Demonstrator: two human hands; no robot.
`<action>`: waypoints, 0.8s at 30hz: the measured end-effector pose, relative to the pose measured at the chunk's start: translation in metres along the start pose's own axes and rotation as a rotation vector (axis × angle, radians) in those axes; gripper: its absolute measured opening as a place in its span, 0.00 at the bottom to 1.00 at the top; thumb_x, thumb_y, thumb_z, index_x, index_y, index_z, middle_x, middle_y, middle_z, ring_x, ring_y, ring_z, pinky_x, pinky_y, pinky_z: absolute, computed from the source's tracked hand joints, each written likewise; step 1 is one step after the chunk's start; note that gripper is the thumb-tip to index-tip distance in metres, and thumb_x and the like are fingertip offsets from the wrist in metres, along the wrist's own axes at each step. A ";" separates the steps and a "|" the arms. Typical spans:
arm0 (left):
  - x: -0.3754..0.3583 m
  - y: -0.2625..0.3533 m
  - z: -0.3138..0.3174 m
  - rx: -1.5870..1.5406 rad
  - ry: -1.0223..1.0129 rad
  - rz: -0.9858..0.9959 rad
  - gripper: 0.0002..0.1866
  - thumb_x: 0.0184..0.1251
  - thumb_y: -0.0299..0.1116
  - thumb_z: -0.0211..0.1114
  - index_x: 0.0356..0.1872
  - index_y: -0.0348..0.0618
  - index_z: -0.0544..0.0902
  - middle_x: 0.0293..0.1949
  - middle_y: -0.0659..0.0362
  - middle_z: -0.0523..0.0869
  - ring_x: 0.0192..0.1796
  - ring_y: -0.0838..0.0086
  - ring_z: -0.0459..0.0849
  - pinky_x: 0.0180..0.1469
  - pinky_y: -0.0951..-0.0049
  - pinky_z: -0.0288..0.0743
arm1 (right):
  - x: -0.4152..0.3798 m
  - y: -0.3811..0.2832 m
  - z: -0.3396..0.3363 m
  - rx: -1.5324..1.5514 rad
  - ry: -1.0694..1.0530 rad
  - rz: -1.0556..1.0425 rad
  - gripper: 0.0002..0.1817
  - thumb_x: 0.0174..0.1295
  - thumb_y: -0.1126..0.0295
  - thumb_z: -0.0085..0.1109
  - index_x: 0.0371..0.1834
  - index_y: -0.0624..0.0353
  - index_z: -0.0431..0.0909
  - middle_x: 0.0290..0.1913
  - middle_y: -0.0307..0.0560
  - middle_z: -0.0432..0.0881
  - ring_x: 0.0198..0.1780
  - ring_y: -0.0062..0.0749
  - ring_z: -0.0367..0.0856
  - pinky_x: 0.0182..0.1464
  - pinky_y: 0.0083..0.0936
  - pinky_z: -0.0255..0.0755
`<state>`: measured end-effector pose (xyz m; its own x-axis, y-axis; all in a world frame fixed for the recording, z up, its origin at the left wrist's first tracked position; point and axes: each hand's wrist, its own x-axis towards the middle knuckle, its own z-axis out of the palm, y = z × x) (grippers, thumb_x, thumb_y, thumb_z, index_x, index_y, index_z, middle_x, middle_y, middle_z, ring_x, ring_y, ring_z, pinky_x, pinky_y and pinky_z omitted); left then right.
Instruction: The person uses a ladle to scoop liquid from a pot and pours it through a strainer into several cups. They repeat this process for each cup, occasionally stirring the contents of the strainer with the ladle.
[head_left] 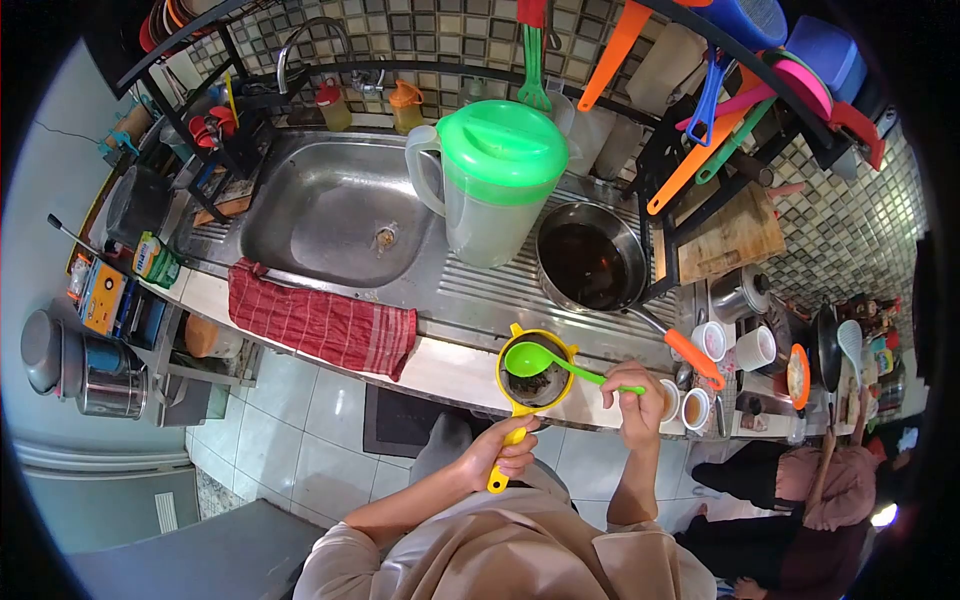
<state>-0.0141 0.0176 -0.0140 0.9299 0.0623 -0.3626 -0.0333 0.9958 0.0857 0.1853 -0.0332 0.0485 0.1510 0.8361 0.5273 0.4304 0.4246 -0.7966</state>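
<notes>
My left hand point(498, 450) is wrapped round the handle of a yellow strainer point(517, 405), whose bowl lies over the counter's front edge. Dark wet bits, like tea leaves, sit in its mesh. In my right hand point(640, 402) is the handle of a green ladle point(533, 359); its bowl is over the strainer, overlapping the mesh in this view. Behind them a saucepan point(592, 262) with an orange handle holds dark brown liquid. A large pitcher point(490, 215) with a green lid stands left of the saucepan. Small cups of brown liquid point(696, 408) are just right of my right hand.
A steel sink point(335, 215) is at the left, with a red checked cloth point(320, 318) draped over the counter edge. Utensils hang from a black rack point(690, 210) at the upper right. Two people point(800, 490) are at the far right, near a stove area.
</notes>
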 end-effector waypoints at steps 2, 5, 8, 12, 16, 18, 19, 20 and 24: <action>0.000 0.000 0.000 0.000 -0.001 0.002 0.11 0.67 0.44 0.49 0.28 0.53 0.65 0.11 0.71 0.55 0.11 0.87 0.52 0.10 0.87 0.47 | 0.000 -0.003 0.001 -0.004 0.001 -0.010 0.15 0.64 0.62 0.45 0.32 0.64 0.74 0.27 0.47 0.75 0.23 0.27 0.72 0.26 0.20 0.65; 0.000 -0.001 -0.001 -0.010 0.010 -0.005 0.11 0.68 0.43 0.49 0.28 0.52 0.66 0.11 0.71 0.55 0.11 0.87 0.52 0.10 0.87 0.48 | 0.001 -0.003 0.003 -0.079 -0.021 -0.010 0.14 0.63 0.63 0.47 0.32 0.63 0.74 0.27 0.48 0.77 0.24 0.32 0.74 0.27 0.24 0.67; -0.001 -0.001 -0.002 -0.016 0.000 -0.003 0.10 0.68 0.43 0.48 0.28 0.52 0.66 0.11 0.71 0.55 0.11 0.87 0.52 0.10 0.87 0.48 | 0.005 -0.001 0.006 -0.084 -0.116 0.015 0.11 0.61 0.64 0.49 0.32 0.62 0.74 0.26 0.48 0.77 0.25 0.38 0.76 0.28 0.27 0.68; -0.001 0.000 -0.003 -0.017 -0.006 -0.010 0.10 0.68 0.42 0.48 0.29 0.52 0.67 0.11 0.71 0.55 0.10 0.87 0.52 0.10 0.87 0.48 | 0.005 -0.002 0.008 -0.194 -0.136 0.009 0.10 0.60 0.66 0.49 0.32 0.61 0.74 0.26 0.47 0.77 0.26 0.39 0.76 0.29 0.27 0.68; -0.002 0.001 -0.001 -0.015 -0.002 -0.018 0.10 0.67 0.42 0.48 0.29 0.52 0.67 0.11 0.71 0.55 0.10 0.87 0.52 0.10 0.87 0.48 | 0.005 -0.002 0.012 -0.153 -0.135 0.060 0.11 0.60 0.64 0.49 0.31 0.61 0.74 0.26 0.47 0.77 0.26 0.39 0.76 0.28 0.27 0.68; -0.002 0.001 -0.002 -0.015 -0.003 -0.022 0.10 0.67 0.42 0.48 0.29 0.52 0.67 0.11 0.71 0.55 0.10 0.87 0.52 0.11 0.86 0.48 | 0.005 -0.001 0.010 -0.196 -0.116 0.024 0.11 0.60 0.64 0.49 0.31 0.61 0.74 0.26 0.47 0.77 0.25 0.38 0.76 0.28 0.27 0.67; -0.002 0.001 -0.003 -0.017 -0.004 -0.024 0.10 0.67 0.43 0.49 0.29 0.53 0.67 0.10 0.71 0.55 0.10 0.87 0.52 0.11 0.86 0.47 | 0.005 0.000 0.010 -0.239 -0.100 -0.011 0.11 0.60 0.63 0.49 0.31 0.61 0.75 0.26 0.47 0.77 0.25 0.38 0.76 0.28 0.27 0.67; -0.003 0.001 -0.003 -0.017 -0.004 -0.025 0.10 0.67 0.43 0.49 0.29 0.53 0.67 0.10 0.71 0.55 0.10 0.87 0.52 0.11 0.86 0.47 | 0.004 0.001 0.011 -0.240 -0.100 -0.010 0.11 0.60 0.63 0.49 0.31 0.61 0.75 0.26 0.47 0.77 0.25 0.38 0.76 0.28 0.27 0.67; -0.003 0.001 -0.003 -0.008 0.002 -0.030 0.10 0.67 0.43 0.49 0.29 0.53 0.67 0.10 0.71 0.54 0.11 0.87 0.52 0.11 0.86 0.47 | 0.006 -0.003 0.012 -0.232 -0.110 0.004 0.12 0.61 0.63 0.49 0.30 0.61 0.75 0.26 0.46 0.77 0.25 0.38 0.76 0.28 0.27 0.67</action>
<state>-0.0178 0.0189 -0.0158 0.9296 0.0329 -0.3671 -0.0087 0.9977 0.0674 0.1747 -0.0255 0.0504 0.0609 0.8758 0.4788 0.6247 0.3407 -0.7026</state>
